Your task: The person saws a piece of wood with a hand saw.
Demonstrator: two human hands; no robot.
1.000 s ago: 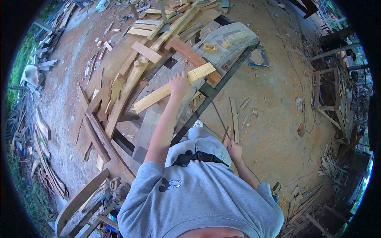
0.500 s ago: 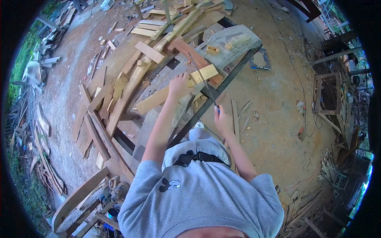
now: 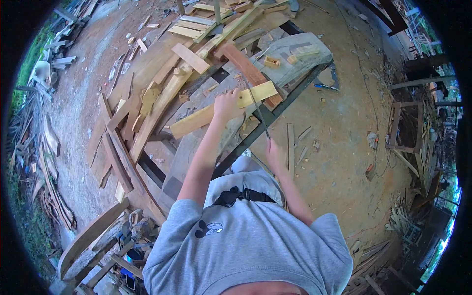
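Note:
My left hand [image 3: 227, 105] is closed over a pale yellow wooden board [image 3: 191, 123], pressing it against the workbench [image 3: 196, 147]. The board lies at a slant, and its right end [image 3: 265, 90] crosses a reddish-brown plank [image 3: 248, 65]. My right hand [image 3: 276, 156] is wrapped round the handle of a narrow, dark-bladed handsaw [image 3: 262, 116], most of the handle being hidden by the fingers. The blade lies across the board to the right of my left hand. How deep it sits in the wood is too small to tell.
A small hollow wooden block [image 3: 272, 61] sits on the bench's far right end. Long planks and offcuts [image 3: 169, 101] are piled along the left. A dark beam [image 3: 241, 152] edges the bench nearest me. A wooden frame [image 3: 407, 127] stands at the right.
My right hand has drawn the saw back towards my body, so less blade reaches past the board. My left hand still holds the board. The view has shifted slightly.

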